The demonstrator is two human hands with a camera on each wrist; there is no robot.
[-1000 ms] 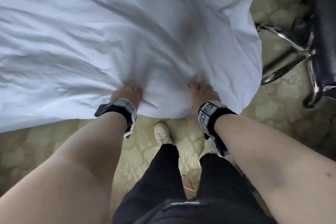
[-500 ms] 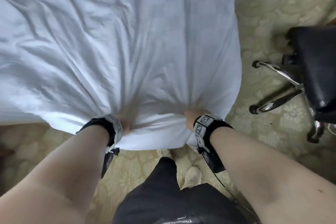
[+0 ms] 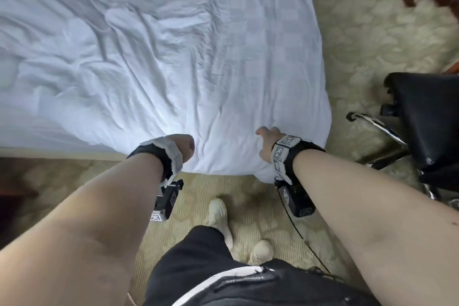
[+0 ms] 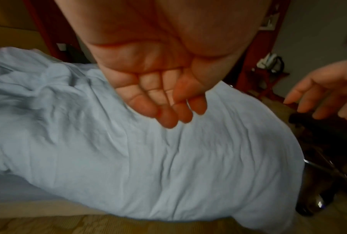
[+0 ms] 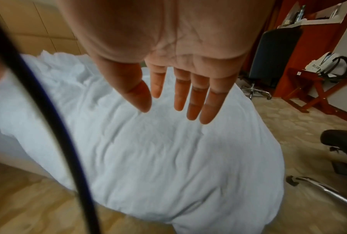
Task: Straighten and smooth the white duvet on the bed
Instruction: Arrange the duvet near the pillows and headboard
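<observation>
The white duvet (image 3: 173,62) covers the bed, creased across its top, and its corner (image 3: 293,156) hangs over the foot end. My left hand (image 3: 185,148) hovers over that foot edge with its fingers relaxed and empty; the left wrist view shows the left hand (image 4: 168,109) above the duvet (image 4: 168,166), holding nothing. My right hand (image 3: 269,139) is over the corner, and in the right wrist view the right hand (image 5: 178,98) has straight, spread fingers just above the duvet (image 5: 158,150).
A black office chair (image 3: 427,126) with chrome legs stands right of the bed corner. A red wooden luggage stand (image 5: 316,88) and another chair (image 5: 276,55) are further back. Patterned carpet (image 3: 372,45) lies around the bed; my feet (image 3: 218,213) are below the foot edge.
Both hands let go of the duvet's foot edge, which they gripped and pulled half a second ago, and now hover open above it. The duvet lies flatter.
</observation>
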